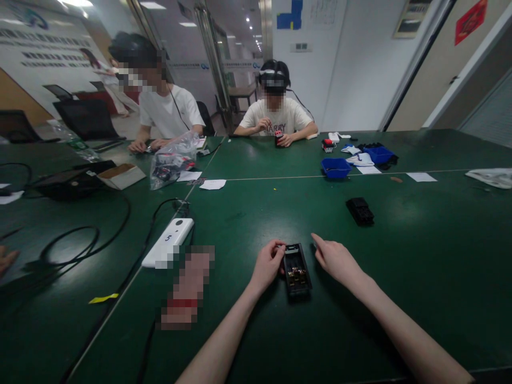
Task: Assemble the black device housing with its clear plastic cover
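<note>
Black housing point(296, 261), open face up, long axis running forward, far end slightly left — left hand point(267, 265) grip clamped on its edge, right hand point(335, 260) beside, grip unclear.

Table point(248, 208): green top | Seating: black chair point(86, 120), left rear | Left wall point(72, 31): white, dark lettering point(52, 56) | Centre: glass door point(172, 37), metal handle point(210, 61) | Rear wall point(360, 80): white, blue poster point(290, 20), switch plate point(301, 47), framed picture point(412, 18) | Right: beige door point(434, 80), red ornament point(471, 21) | Light: ceiling panel point(153, 6), lit
</note>
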Tool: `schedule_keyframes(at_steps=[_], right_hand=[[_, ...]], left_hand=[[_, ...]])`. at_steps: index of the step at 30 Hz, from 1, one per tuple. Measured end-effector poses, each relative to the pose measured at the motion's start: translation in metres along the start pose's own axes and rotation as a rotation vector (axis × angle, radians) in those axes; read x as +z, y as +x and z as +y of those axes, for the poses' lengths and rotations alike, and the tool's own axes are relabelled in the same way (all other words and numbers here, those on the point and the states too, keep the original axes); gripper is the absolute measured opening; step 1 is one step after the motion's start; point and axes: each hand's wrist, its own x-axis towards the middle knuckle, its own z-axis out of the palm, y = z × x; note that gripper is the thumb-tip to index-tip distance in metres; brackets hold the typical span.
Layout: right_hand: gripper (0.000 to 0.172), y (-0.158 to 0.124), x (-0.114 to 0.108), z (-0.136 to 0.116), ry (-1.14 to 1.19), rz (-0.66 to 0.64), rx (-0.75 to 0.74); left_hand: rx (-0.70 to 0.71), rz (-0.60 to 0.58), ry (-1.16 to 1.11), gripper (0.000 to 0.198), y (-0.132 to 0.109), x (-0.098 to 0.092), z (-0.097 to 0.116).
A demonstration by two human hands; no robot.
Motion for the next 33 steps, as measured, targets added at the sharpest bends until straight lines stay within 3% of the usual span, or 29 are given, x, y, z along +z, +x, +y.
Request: schedule_keyframes(at_steps=[3,5,9,12,15,21,33], right_hand=[[0.042,0.004,-0.003,0.003,0.181,-0.011,-0.034],[0.038,0.006,-0.007,0.004,0.364,0.057,-0.031],[0.034,0.006,-0.013,0.0,0.927,0.166,0.052],[0.037,0.005,-0.008,-0.01,1.305,0.081,0.06],[0.043,0.005,0.002,-0.019,1.492,0.008,0.034],[0.04,0.004,0.017,-0.028,1.58,-0.016,-0.018],[0.041,0.004,0.019,-0.028,1.513,-0.06,-0.028]], left_hand=[[0.004,-0.004,-0.006,0.024,-0.001,0.001,0.002],[0.0,-0.003,-0.005,0.024,-0.001,0.001,0.003],[-0.012,0.006,0.02,0.022,-0.002,0.001,0.006],[-0.009,0.013,0.04,0.023,-0.002,0.002,0.006],[0.015,0.02,0.067,0.022,-0.001,0.001,0.003],[0.035,0.019,0.074,0.021,-0.001,0.001,0.001],[0.05,0.033,0.078,0.021,-0.001,0.001,0.003]])
